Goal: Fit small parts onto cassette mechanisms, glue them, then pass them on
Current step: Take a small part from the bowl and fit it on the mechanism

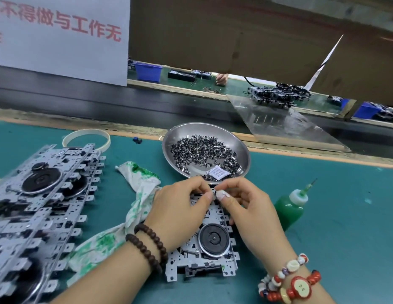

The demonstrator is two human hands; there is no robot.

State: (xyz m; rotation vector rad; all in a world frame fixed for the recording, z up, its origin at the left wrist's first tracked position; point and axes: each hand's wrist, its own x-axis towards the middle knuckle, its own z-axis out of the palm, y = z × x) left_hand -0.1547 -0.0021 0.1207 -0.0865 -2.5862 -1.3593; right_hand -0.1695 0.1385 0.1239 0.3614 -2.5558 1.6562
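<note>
Step in hand: fitting, judging by both hands meeting at the far end of one cassette mechanism (209,244); no glue is being applied at this moment.
Cassette mechanism: lies flat on the green tabletop (344,216) directly in front of the person, its black flywheel facing up, the far end hidden under the fingers.
Left hand (180,207): fingers curled, thumb and forefinger pinching at the mechanism's far edge; whether it holds the frame or the part itself cannot be told.
Right hand (246,207): fingers curled, thumb and forefinger pinching a small dark part (215,194) against that same edge, touching the left fingertips.
Parts supply: a steel dish (169,139) of small dark parts, with a white paper slip in it, sits just beyond the hands.
Glue: a green glue bottle (290,207) with a needle nozzle stands near the right hand, untouched.
Rag: a white cloth (143,185) stained green lies under and beside the left wrist.
Waiting stock: a stack of mechanisms (44,205) at the left.
Next move, as a judgement: seat the part fully, then free the right hand to reach the bottle while the left steadies the frame.
</note>
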